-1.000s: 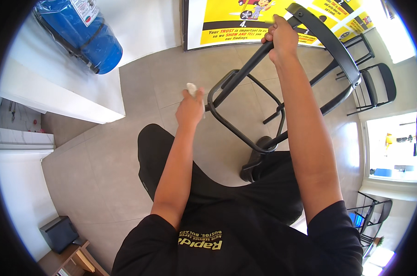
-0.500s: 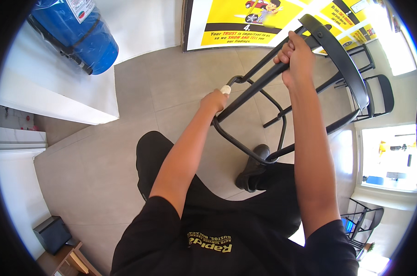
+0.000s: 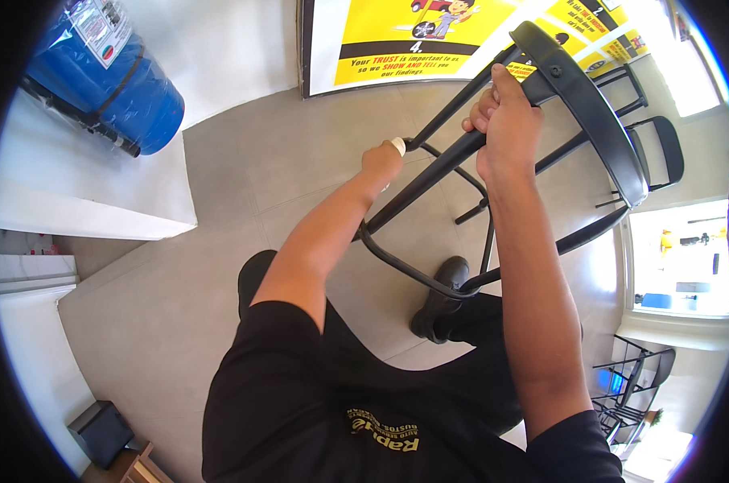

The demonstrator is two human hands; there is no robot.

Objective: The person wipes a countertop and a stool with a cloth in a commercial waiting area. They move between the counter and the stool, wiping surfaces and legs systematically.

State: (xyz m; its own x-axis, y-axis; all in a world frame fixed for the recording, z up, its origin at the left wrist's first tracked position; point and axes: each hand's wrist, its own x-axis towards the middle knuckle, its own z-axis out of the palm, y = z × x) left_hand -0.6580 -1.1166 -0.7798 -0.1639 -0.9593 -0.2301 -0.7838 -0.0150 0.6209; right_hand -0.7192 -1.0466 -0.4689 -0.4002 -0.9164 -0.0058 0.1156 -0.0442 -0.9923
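Closest in, a black short-sleeved shirt (image 3: 340,419) with small yellow lettering fills the lower middle, and two bare forearms run up from it. Below them, on the grey tiled floor (image 3: 179,322), a black shoe (image 3: 439,296) stands just under the lowest part of a black metal stool (image 3: 493,161), which is tipped over and held off the floor at an angle, its round seat (image 3: 582,97) up and to the right and its footrest ring and legs down toward the shoe. The left hand (image 3: 380,161) is at the upper bend of the footrest ring, fingers curled shut around the tube with something small and white showing at the fingertips; what that white piece is, I cannot tell. The right hand (image 3: 505,125) is higher, fingers wrapped tight around one of the stool's legs just beneath the seat. Off to the left, a white counter (image 3: 91,193) carries a big blue water bottle (image 3: 99,72) lying on its side. Beyond the stool, a yellow poster (image 3: 413,32) leans against the far wall, and to the right a couple more black stools (image 3: 654,137) stand near a bright window.
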